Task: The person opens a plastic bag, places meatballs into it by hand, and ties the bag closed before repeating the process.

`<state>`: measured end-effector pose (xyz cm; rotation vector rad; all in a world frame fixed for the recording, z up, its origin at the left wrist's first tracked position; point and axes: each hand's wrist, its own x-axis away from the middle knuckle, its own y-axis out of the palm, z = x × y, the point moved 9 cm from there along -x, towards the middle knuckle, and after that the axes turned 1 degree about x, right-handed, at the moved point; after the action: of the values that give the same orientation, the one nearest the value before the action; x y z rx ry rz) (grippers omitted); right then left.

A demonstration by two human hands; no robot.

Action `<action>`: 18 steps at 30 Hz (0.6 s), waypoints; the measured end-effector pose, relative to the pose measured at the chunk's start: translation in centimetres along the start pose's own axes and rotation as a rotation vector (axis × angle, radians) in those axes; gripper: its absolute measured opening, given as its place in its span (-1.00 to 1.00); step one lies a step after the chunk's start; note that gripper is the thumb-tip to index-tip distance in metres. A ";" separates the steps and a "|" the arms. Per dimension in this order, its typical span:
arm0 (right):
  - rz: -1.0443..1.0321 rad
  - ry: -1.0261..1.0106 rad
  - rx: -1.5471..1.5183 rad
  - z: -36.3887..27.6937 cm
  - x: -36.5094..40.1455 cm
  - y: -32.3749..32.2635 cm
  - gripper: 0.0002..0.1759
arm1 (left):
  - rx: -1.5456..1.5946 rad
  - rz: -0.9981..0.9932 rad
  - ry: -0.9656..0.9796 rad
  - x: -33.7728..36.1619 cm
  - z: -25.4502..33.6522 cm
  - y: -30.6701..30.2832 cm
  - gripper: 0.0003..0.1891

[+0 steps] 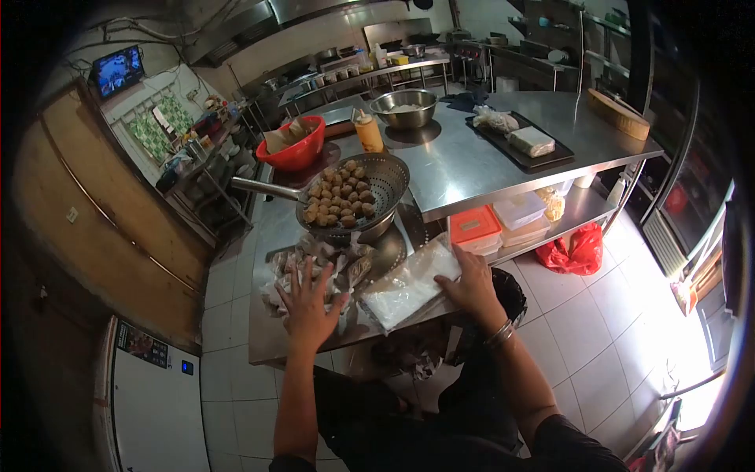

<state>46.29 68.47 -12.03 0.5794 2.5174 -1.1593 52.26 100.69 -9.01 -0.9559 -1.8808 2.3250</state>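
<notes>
My left hand (309, 308) is spread open over several small clear plastic bags with brownish contents (321, 261), near the front edge of the steel table. Under my right hand (473, 285) lies a flat pack of clear plastic bags (413, 285) with a white lower part; my thumb is on top and my fingers grip its right end. Just behind both hands stands a perforated metal strainer (390, 185) with a long handle. Round brown balls (342, 197) fill much of it, and it rests on a metal bowl.
A red basket (311, 149), an orange-filled squeeze bottle (367, 132) and a steel bowl (421, 110) stand farther back. A black tray (546, 161) holds wrapped packs. Plastic containers (474, 226) sit on the lower shelf, with a red bag (578, 250) below. A white chest (153, 393) stands left.
</notes>
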 end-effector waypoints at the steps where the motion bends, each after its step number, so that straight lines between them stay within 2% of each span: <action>1: 0.019 -0.013 0.124 -0.5 0.9 0.2 -0.14 | 0.000 -0.001 0.003 0.6 -0.3 0.8 -0.39; 5: -0.081 0.026 0.155 -3.1 3.7 1.6 -0.14 | -0.063 -0.064 0.076 0.8 -2.1 3.5 -0.57; 7: -0.042 -0.011 0.152 -3.4 4.6 1.7 -0.18 | -0.058 -0.098 0.088 0.3 -3.8 4.2 -0.62; 9: 0.065 -0.038 -0.080 -2.6 4.5 1.5 -0.23 | 0.056 -0.060 0.118 -0.3 -4.4 3.8 -0.69; 10: 0.124 0.065 -0.139 -1.8 4.4 0.9 -0.31 | 0.055 -0.057 0.121 -0.4 -4.2 3.5 -0.69; 11: 0.128 0.067 -0.138 -1.7 4.1 0.3 -0.31 | 0.058 0.030 0.169 0.0 -3.4 2.5 -0.64; 12: 0.083 0.157 -0.203 -0.8 3.8 0.1 -0.33 | 0.064 0.115 0.217 0.5 -2.2 1.2 -0.58; 13: 0.039 0.247 -0.267 0.1 3.5 0.0 -0.36 | 0.068 0.114 0.220 0.9 -0.8 0.5 -0.58; 15: 0.047 0.222 -0.264 0.0 3.0 -0.5 -0.41 | 0.317 0.186 0.287 2.5 2.8 -1.5 -0.44; 17: 0.103 -0.046 -0.157 -1.8 2.4 -1.5 -0.46 | 0.366 0.142 0.338 3.4 6.1 -1.6 -0.39; 18: 0.098 -0.049 -0.154 -1.6 2.1 -1.6 -0.46 | 0.408 0.099 0.394 3.9 7.4 -1.3 -0.33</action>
<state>43.49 69.23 -10.94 0.6192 2.4792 -0.9244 45.30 95.87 -8.92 -1.3411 -1.1841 2.2253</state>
